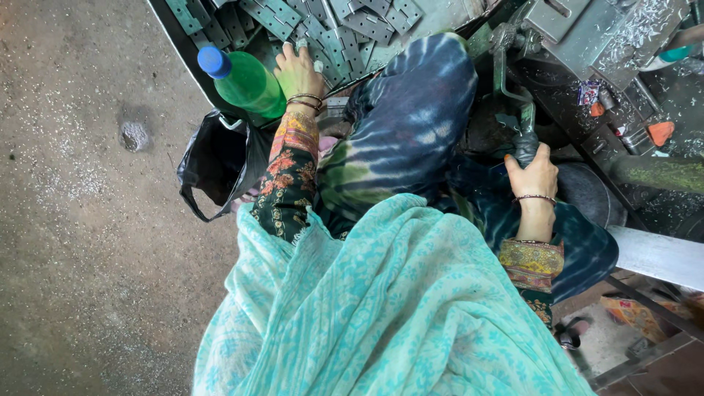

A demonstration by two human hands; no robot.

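while our left hand (297, 72) reaches with curled fingers into the tray (176, 45) of metal hinge plates (345, 26), our right hand (534, 174) grips the black lever handle (525, 139).

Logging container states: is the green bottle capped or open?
Capped: a blue cap sits on the green bottle, which lies tipped beside the left hand.

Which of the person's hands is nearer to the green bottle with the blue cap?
Left. The left hand reaches into the tray of metal pieces just beside the green bottle. The right hand grips a dark lever handle far across.
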